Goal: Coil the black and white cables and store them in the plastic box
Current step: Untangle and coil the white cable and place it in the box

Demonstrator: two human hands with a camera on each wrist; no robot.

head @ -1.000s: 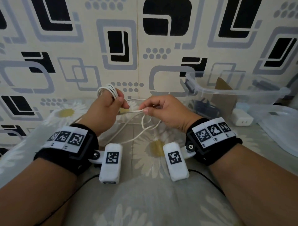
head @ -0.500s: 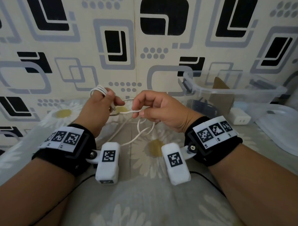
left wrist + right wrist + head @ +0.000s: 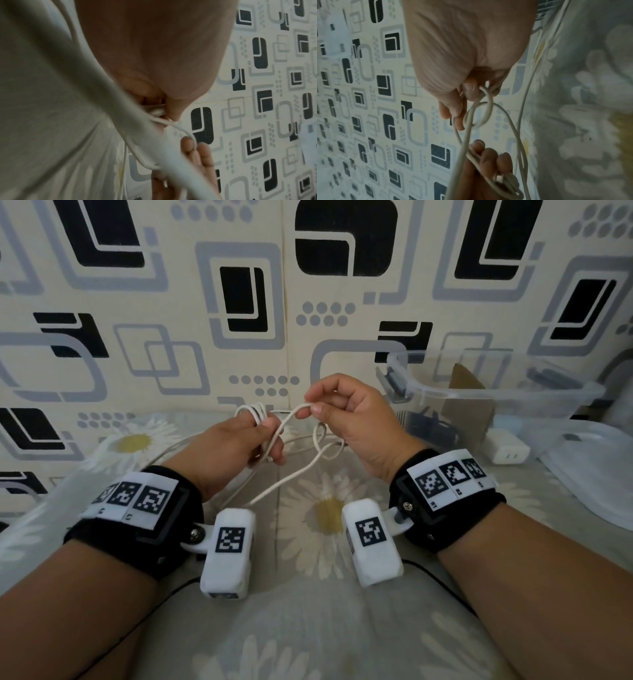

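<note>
The white cable [image 3: 291, 477] is partly wound in several loops [image 3: 254, 413] around the fingers of my left hand [image 3: 270, 440], which grips the bundle. The right wrist view shows this bundle [image 3: 477, 159] and a plug end in the left hand [image 3: 489, 159]. My right hand [image 3: 308, 409] pinches a free strand just right of the loops, between thumb and forefinger; the strand makes a small loop [image 3: 479, 115] below its fingers [image 3: 469, 90]. The slack trails down onto the bed. The clear plastic box [image 3: 421, 386] stands at the right, with a dark cable [image 3: 428, 426] seen through its wall.
A white charger plug [image 3: 505, 447] lies beside the box. The clear box lid [image 3: 603, 474] rests at the far right. Brown cardboard [image 3: 469, 405] stands inside the box. The patterned wall [image 3: 239, 302] rises close behind the hands. A daisy-print bedsheet [image 3: 322, 515] covers the surface.
My right hand swung in toward the left hand and now holds the strand raised, right of the loops. The left hand has shifted slightly right and lower with its coils.
</note>
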